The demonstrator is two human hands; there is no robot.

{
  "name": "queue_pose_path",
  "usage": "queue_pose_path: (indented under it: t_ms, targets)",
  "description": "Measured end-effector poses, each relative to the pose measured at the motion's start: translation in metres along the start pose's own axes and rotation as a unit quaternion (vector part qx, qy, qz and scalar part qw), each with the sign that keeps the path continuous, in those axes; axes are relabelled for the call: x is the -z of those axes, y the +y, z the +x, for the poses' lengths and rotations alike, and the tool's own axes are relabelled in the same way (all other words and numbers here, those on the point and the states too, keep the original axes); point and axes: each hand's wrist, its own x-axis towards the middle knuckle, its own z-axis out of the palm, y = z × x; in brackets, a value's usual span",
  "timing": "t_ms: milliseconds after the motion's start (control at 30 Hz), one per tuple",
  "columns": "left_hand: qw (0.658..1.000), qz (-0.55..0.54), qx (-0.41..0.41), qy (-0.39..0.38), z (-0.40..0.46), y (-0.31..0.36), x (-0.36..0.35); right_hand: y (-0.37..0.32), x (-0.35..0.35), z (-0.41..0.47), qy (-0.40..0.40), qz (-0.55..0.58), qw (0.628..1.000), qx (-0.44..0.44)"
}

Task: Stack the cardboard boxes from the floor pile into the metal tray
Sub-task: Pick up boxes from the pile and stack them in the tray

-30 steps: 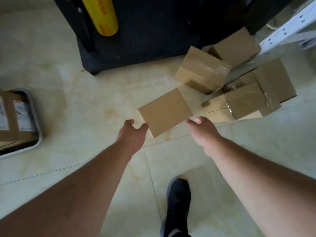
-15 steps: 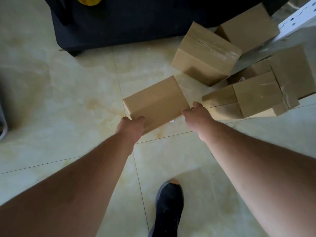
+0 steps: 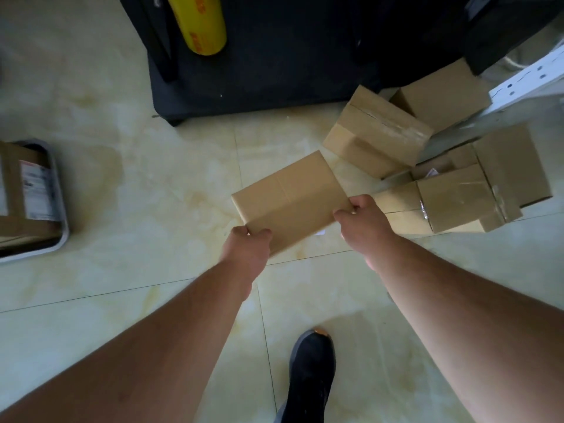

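A plain cardboard box (image 3: 290, 196) is held between both hands above the pale tiled floor. My left hand (image 3: 245, 250) grips its near left corner. My right hand (image 3: 361, 222) grips its near right corner, fingers curled over the edge. The floor pile (image 3: 427, 166) of several cardboard boxes lies to the right, just beyond my right hand. The metal tray (image 3: 59, 236) sits at the far left edge, with a labelled cardboard box (image 3: 21, 190) in it.
A black cart or cabinet (image 3: 274, 56) stands behind the boxes, with a yellow roll of film (image 3: 200, 25) leaning on it. A white perforated metal rail (image 3: 525, 77) crosses the top right. My black shoe (image 3: 309, 374) is on the floor at the bottom.
Both hands closed on the box's near corners, having only been reaching a second ago. The view swung back left, so the tray shows again.
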Motion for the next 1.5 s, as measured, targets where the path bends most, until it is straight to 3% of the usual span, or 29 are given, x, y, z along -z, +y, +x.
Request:
queue_pose_path:
  t_ms: [300,467,1000,1133,1367,1500]
  targets:
    - [0.998,-0.059,0.002,0.01,-0.048,0.016,0.062,-0.044,-0.007,-0.051,0.009,-0.027,0.999,0.045]
    - [0.999,-0.035,-0.019,0.017,-0.063,0.02,0.098,-0.061,-0.014,-0.075,0.011,-0.036,0.998,0.058]
    - [0.996,-0.067,-0.056,0.004,-0.073,0.013,0.165,-0.093,-0.058,-0.124,0.039,0.053,0.997,0.046]
    - [0.996,-0.01,-0.086,0.02,-0.068,0.011,0.175,-0.101,-0.068,-0.13,0.06,0.035,0.997,0.044]
    - [0.981,0.115,-0.156,-0.026,-0.064,0.0,0.18,-0.11,-0.079,-0.139,0.057,0.031,0.996,0.068]
    - [0.975,0.106,-0.189,-0.043,-0.061,-0.003,0.176,-0.11,-0.084,-0.148,0.044,0.08,0.995,0.041]
